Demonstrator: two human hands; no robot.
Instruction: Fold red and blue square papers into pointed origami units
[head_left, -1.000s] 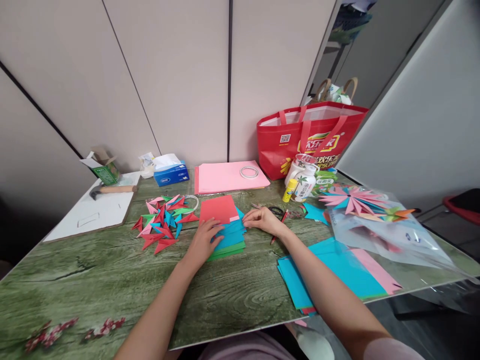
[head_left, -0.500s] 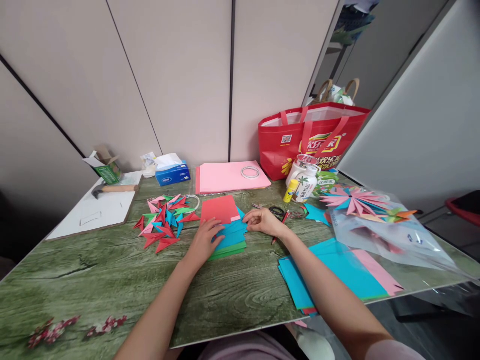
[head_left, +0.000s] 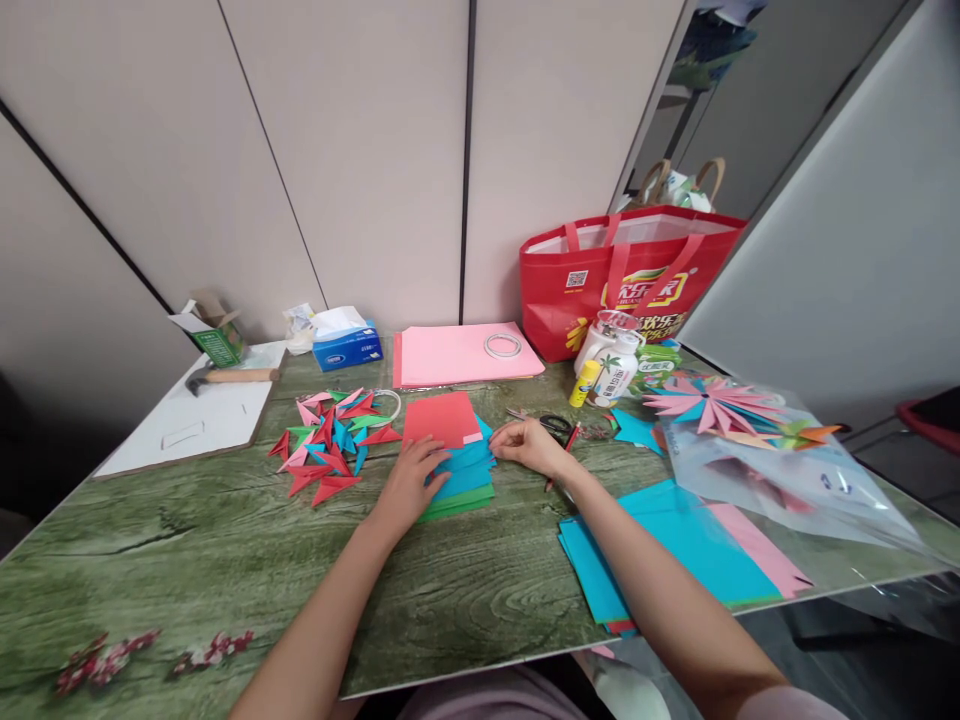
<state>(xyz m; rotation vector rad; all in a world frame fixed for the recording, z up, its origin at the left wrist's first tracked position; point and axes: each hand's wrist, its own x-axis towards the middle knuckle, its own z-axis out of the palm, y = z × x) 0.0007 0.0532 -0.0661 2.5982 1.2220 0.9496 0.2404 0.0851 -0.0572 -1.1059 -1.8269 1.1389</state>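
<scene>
My left hand [head_left: 411, 478] lies with fingers spread on the left side of a stack of coloured paper. At the top of the stack is a red sheet [head_left: 439, 415]; blue paper [head_left: 459, 480] and green paper [head_left: 469, 504] show toward me. My right hand [head_left: 529, 446] is closed at the stack's right side, thumb and fingertips pinching the edge of the blue paper. Just beyond that hand lie black-handled scissors [head_left: 555, 424] and a red pencil [head_left: 573, 436], partly covered by it. A small pale strip [head_left: 471, 438] rests on the red sheet's corner.
Left of the stack is a pile of folded paper pieces [head_left: 330, 445]. Behind are pink sheets [head_left: 450, 355], a tissue box [head_left: 347, 350] and a red bag [head_left: 559, 310]. A glue stick [head_left: 584, 383] stands at right, near large blue sheets [head_left: 675, 540]. A hammer [head_left: 232, 375] lies far left.
</scene>
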